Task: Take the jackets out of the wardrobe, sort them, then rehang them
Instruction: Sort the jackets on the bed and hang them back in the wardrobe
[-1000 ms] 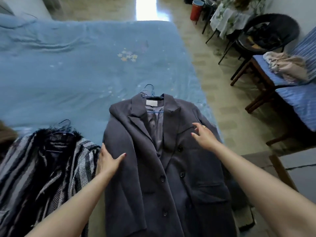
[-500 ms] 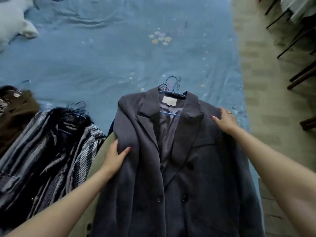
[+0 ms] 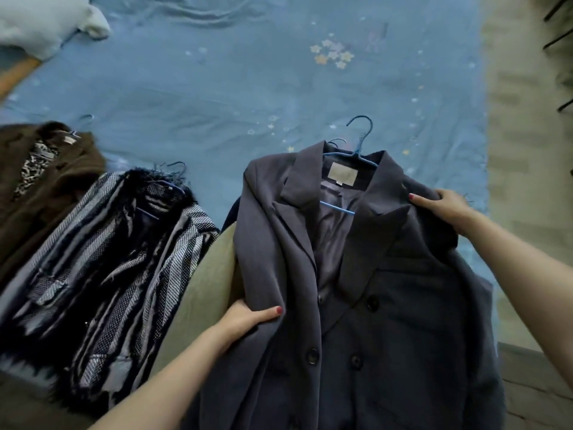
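Observation:
A dark grey double-breasted jacket (image 3: 387,290) lies front-up on the blue bed (image 3: 248,97), still on a blue hanger (image 3: 361,141). My left hand (image 3: 248,318) grips the jacket's left edge, thumb on top of the cloth. My right hand (image 3: 446,209) holds its right shoulder. An olive garment (image 3: 204,290) shows from under the grey jacket. To the left lie a black-and-white striped fringed jacket (image 3: 102,274) and a brown jacket (image 3: 40,187), each on a hanger.
A white pillow (image 3: 40,23) lies at the bed's far left corner. The tiled floor (image 3: 524,150) runs along the bed's right side, with dark chair legs (image 3: 558,41) at the top right.
The view has swung left and down, bringing the brown jacket into sight. My left hand went from lying flat on the grey jacket to gripping its edge; my right hand moved up to its shoulder.

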